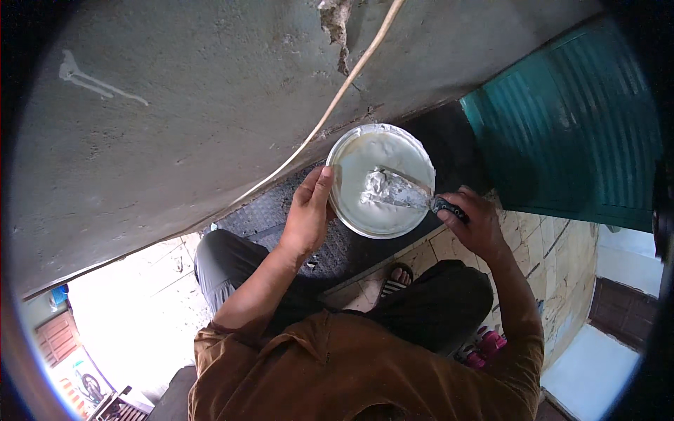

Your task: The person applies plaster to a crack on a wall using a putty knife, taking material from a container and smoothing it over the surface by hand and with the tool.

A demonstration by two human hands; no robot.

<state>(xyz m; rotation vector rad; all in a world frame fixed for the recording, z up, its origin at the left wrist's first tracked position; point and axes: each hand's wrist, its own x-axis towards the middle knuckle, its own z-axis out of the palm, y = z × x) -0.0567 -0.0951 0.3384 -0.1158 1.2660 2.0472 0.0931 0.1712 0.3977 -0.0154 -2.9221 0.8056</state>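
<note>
A round white bucket (pixel 344 219) of thick white paste (pixel 375 151) is in front of me, tilted so its mouth faces me. My left hand (pixel 309 210) grips the bucket's left rim, thumb on top and fingers beneath. In my right hand (pixel 474 221) is a putty knife (pixel 404 191), held by its dark handle. Its flat metal blade lies over the paste, pointing left, with a lump of white paste on its tip. The blade's surface is smeared with dried white stuff.
A rough grey wall (pixel 189 126) rises ahead, with a pale cable (pixel 337 98) running down it and a chipped patch (pixel 335 31) near the top. A green corrugated panel (pixel 562 119) stands at right. Dark matting (pixel 337 256) lies below; pink items (pixel 484 345) sit by my right leg.
</note>
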